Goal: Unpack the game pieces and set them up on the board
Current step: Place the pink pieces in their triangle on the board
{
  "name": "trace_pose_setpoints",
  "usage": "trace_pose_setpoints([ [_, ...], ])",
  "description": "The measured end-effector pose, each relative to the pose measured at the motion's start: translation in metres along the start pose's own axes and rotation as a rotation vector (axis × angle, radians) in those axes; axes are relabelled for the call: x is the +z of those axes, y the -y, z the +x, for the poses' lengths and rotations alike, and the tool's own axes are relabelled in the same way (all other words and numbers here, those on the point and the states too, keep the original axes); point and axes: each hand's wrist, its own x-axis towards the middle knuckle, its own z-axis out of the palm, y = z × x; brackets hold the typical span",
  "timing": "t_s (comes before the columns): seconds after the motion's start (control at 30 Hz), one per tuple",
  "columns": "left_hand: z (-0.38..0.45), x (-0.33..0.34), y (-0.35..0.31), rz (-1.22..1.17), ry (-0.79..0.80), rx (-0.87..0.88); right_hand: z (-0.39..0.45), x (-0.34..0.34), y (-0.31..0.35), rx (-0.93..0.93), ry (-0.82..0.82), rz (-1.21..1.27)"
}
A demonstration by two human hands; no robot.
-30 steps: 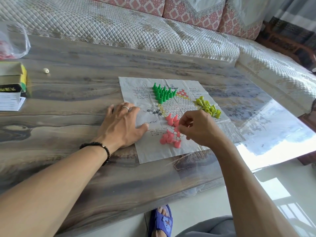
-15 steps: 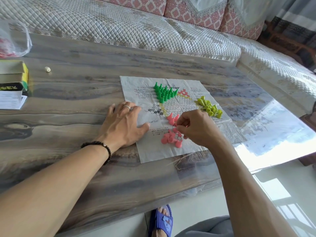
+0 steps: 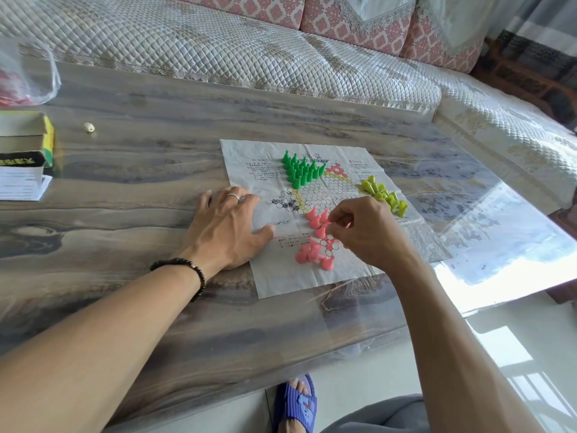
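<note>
Now we press our left hand (image 3: pixel 226 228) flat, fingers spread, on the paper board's (image 3: pixel 281 276) left edge so the thin sheet stays put on the worktop (image 3: pixel 140 170). Our right hand (image 3: pixel 368 232) pinches a pink piece (image 3: pixel 323 229) among the upright pink cones (image 3: pixel 317 217) (loose ones (image 3: pixel 310 254) lie just nearer). Green pieces (image 3: pixel 301 171) stand packed at the far corner, yellow-green ones (image 3: pixel 384 195) at right.
</note>
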Motion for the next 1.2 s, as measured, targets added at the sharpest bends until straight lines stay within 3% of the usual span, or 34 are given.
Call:
trace_pose_setpoints([
  [0.1, 0.000, 0.000, 0.000, -0.004, -0.005, -0.006, -0.006, -0.007, -0.003, 0.007, 0.028, 0.022],
  [0.37, 0.000, 0.000, -0.001, -0.022, 0.004, -0.020, -0.021, -0.017, -0.002, 0.041, 0.318, 0.146],
  [0.57, 0.000, 0.000, -0.002, -0.023, 0.002, -0.018, -0.021, -0.019, -0.002, 0.061, 0.382, 0.181],
  [0.67, 0.000, 0.000, -0.002, -0.021, -0.001, -0.018, -0.020, -0.023, -0.006, 0.073, 0.337, 0.181],
  [0.9, 0.000, 0.000, -0.001, -0.015, 0.002, -0.013, -0.012, -0.015, -0.013, 0.060, 0.002, 0.028],
  [1.2, 0.000, 0.001, -0.001, -0.008, -0.007, -0.006, -0.001, 0.003, -0.013, 0.030, -0.026, -0.070],
])
